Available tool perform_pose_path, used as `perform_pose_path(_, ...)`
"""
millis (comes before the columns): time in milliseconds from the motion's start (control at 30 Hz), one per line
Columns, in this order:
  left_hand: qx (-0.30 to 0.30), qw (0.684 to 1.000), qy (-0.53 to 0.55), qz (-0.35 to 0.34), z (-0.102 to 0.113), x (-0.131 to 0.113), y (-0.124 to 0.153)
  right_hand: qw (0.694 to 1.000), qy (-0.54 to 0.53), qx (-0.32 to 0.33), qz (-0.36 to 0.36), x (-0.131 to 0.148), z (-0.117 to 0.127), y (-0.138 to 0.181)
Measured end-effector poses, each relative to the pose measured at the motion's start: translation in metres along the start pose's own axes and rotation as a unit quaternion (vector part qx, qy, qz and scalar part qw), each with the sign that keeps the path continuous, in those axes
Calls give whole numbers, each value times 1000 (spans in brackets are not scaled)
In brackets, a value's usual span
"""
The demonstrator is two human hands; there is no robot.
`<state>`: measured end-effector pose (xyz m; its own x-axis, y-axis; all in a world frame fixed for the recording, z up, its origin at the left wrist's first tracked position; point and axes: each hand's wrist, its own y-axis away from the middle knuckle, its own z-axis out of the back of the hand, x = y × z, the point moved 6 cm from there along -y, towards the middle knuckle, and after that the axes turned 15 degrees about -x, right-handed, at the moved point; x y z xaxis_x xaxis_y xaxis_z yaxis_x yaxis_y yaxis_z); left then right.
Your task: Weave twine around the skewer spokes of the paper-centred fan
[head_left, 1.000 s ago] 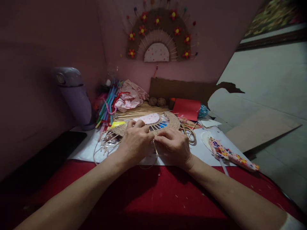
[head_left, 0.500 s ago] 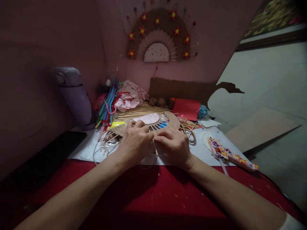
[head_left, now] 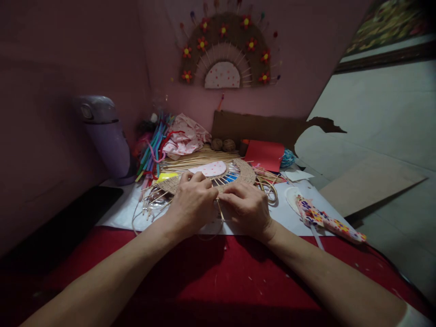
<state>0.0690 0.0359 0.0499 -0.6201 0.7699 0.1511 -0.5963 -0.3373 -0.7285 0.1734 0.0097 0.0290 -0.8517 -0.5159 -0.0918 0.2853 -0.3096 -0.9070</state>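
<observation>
A half-ring of twine woven over thin wooden sticks [head_left: 247,172] lies before me, with a half-round of white dotted fabric [head_left: 213,168] at its centre. My left hand [head_left: 195,200] is closed on its near edge, fingers bent and knuckles up. Close beside it, my right hand [head_left: 247,206] pinches at the same edge, thumb and forefinger almost touching the left fingertips. What exactly lies between the fingertips is hidden. Bare stick ends poke out below the hands and at the left, and a loose loop of twine [head_left: 134,220] hangs at the left.
Behind the weaving lie a bundle of sticks [head_left: 190,159], twine balls [head_left: 229,145], pipe cleaners [head_left: 155,147] and red paper [head_left: 265,155]. A purple bottle [head_left: 109,141] stands left. Scissors [head_left: 272,193] and a glue gun in flowered cloth [head_left: 327,220] are at right. A similar finished piece [head_left: 223,45] hangs on the wall.
</observation>
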Motion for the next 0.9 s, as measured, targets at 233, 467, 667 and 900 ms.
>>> perform_pose_path(233,11,1000,3,4,-1,1,0,1000,0,4,-1,1,1,-1)
perform_pose_path(467,4,1000,6,5,-2,1,1,1000,-5,1,-5,1,1,-1)
perform_pose_path(667,10,1000,1,6,-3,1,1,1000,-5,7,-7,0,0,1)
perform_pose_path(900,13,1000,-8,4,-3,0,1,1000,-6,4,-7,1,1,0)
